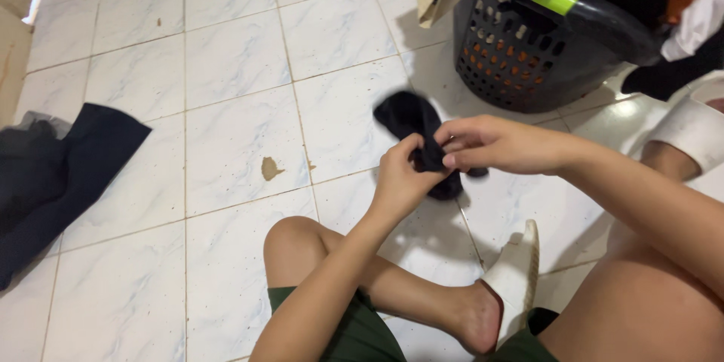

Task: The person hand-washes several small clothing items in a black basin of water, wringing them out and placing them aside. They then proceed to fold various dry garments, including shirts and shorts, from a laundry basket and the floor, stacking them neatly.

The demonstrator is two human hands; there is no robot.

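You are seated on a white marbled tile floor [226, 68] with grey grout lines; a brown chip mars one tile just left of your bent knee. Your left hand [400, 177] and right hand [494, 143] meet above the floor, both pinched shut on a black sock [413, 124]. The sock is held in the air between them: its bunched upper part rises up and to the left of your fingers, and a darker end hangs below your left palm.

Beyond your right hand, near the top edge, stands a dark grey perforated laundry basket [520, 60] with a lime-green rim, heaped with black, orange and beige clothes that spill over its side. A white slipper [516, 275] rests beside your bare heel, close under your hands. At the left edge, well apart from you, lies a pile of dark garments [68, 173].

Open floor runs wide between that pile and your knee, and onward to the far top left.
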